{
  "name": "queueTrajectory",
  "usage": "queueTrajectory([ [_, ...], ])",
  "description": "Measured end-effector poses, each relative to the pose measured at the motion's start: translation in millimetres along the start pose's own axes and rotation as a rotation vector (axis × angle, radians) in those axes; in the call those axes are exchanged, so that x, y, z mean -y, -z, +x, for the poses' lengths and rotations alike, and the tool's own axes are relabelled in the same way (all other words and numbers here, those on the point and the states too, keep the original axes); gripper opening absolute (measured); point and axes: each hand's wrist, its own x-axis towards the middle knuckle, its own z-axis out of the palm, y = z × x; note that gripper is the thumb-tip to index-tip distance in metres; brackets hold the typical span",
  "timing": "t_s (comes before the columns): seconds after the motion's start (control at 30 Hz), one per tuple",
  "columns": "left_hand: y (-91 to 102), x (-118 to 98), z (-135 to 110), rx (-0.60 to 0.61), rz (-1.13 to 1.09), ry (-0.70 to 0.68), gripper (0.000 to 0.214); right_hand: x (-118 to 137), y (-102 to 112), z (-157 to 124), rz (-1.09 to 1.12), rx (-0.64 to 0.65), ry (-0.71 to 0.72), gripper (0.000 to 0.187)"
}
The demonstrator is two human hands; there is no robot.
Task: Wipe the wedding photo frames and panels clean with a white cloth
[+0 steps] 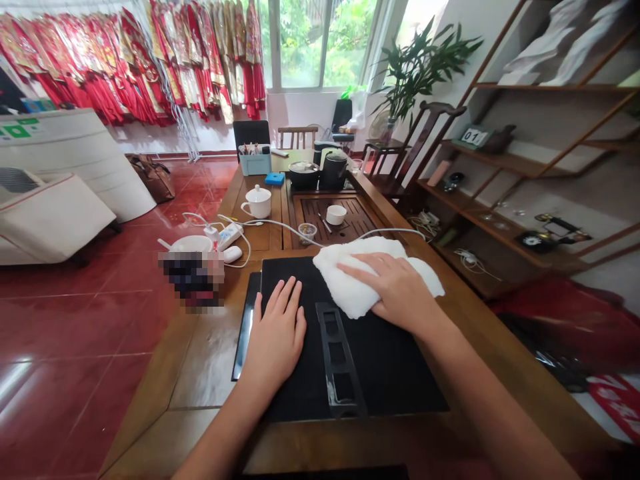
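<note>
A flat black board (400, 367) lies on the wooden table in front of me. Down its middle runs a dark strip with several rectangular cut-outs (334, 333). My left hand (277, 337) rests flat on the board's left part, fingers stretched forward. Under my right hand (400, 287) is a white cloth (345, 283), bunched on the board's far right corner; the fingers lie over it and the thumb is partly hidden. A glossy dark panel (243, 340) sticks out beneath the board's left edge.
Beyond the board are a tea tray (367, 230) with a white cup (336, 214), a lidded white mug (259, 202) and a small tub (307, 232). A power strip (230, 237) with cables and a white bowl (193, 245) stand at left. Wooden shelves (500, 170) rise at right.
</note>
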Motion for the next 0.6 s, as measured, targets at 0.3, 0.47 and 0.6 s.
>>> queueTrajectory([
  [0.3, 0.0, -1, -1, 0.004, 0.011, 0.008, 0.048, 21, 9, -31, 0.030, -0.020, 0.053, 0.060],
  [0.47, -0.7, 0, -1, -0.016, 0.009, 0.003, 0.049, 40, 18, -55, 0.034, -0.047, 0.042, 0.060],
  [0.6, -0.7, 0, 0, -0.017, 0.005, 0.006, 0.049, 55, 25, -79, 0.042, -0.060, 0.032, 0.058],
])
